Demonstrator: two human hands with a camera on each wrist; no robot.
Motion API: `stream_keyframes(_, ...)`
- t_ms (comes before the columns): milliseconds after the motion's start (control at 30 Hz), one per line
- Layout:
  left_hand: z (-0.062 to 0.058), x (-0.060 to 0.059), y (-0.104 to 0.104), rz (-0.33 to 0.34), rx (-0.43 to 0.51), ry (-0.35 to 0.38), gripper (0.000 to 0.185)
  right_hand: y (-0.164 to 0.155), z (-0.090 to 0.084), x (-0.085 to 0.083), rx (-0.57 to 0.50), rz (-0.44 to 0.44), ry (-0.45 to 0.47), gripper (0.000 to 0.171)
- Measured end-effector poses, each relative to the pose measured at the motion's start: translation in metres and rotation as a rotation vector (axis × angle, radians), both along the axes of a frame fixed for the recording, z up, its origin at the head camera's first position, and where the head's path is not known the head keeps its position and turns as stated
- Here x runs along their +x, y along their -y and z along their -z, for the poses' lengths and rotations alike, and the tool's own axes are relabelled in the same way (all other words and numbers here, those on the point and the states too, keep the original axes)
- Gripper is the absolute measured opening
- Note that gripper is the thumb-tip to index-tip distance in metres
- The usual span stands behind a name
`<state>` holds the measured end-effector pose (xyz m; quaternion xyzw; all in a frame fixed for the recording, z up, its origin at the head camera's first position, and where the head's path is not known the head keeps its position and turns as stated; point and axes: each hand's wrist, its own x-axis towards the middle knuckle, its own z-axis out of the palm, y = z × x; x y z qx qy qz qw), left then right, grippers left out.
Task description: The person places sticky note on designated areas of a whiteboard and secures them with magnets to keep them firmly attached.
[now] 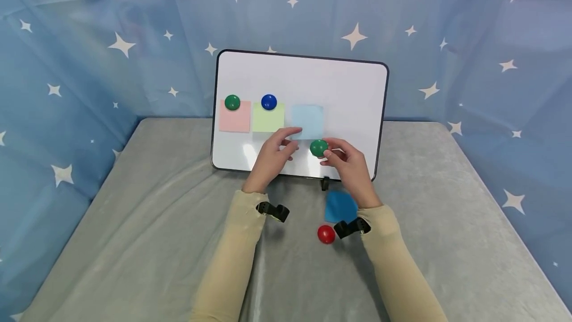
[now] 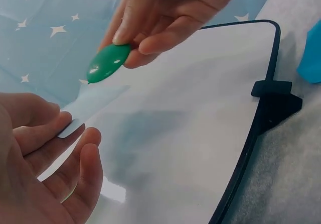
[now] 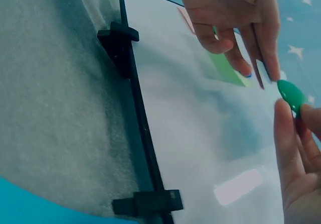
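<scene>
The right grip [image 1: 350,169] pinched a round green magnet [image 1: 319,148] between thumb and fingers, right of centre in the head view. The left grip [image 1: 270,159], nearer the centre, held a light blue note [image 1: 308,119] by its lower left corner, thumb against fingers. In the left wrist view that note stood off the whiteboard [image 1: 353,88] at the held end; whether its far edge touched the board could not be told.

The risks seemed to lie here. A paper held by one corner could easily swing or curl, so it might end up crooked if the magnet came down off its upper edge. The magnet, pinched near its rim, could snap sideways onto the board or slip, and a hard push might tip the board on its small black stand [image 1: 324,183].

Left of the hands, a pink note [image 1: 237,120] sat under a second green magnet [image 1: 232,102], and a yellow-green note [image 1: 268,122] under a blue magnet [image 1: 269,102]. On the grey-covered bench [image 1: 456,222], at the lower centre, lay a darker blue note [image 1: 339,206], partly behind the right wrist, and a red magnet [image 1: 326,234], where the forearm could brush either one.
</scene>
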<state>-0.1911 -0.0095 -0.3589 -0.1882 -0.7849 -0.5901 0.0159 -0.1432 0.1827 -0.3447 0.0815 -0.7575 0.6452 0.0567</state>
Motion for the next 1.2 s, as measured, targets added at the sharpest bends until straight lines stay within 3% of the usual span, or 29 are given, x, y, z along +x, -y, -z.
stream_keyframes(200, 0.003, -0.002, 0.003, -0.003, 0.002, 0.005, 0.033, -0.002, 0.01, -0.004, -0.067, 0.028, -0.011, 0.032)
stream_keyframes(500, 0.008, -0.003, 0.011, -0.036, -0.021, 0.015, 0.034, 0.002, 0.015, -0.003, -0.009, -0.032, 0.067, 0.034)
stream_keyframes(833, 0.011, -0.01, 0.007, -0.051, -0.044, -0.052, 0.033, 0.005, 0.015, -0.008, -0.054, -0.034, 0.087, 0.035)
stream_keyframes(1200, 0.011, -0.013, -0.002, -0.035, -0.008, 0.013, 0.037, 0.007, 0.013, -0.017, -0.058, -0.018, 0.038, 0.036)
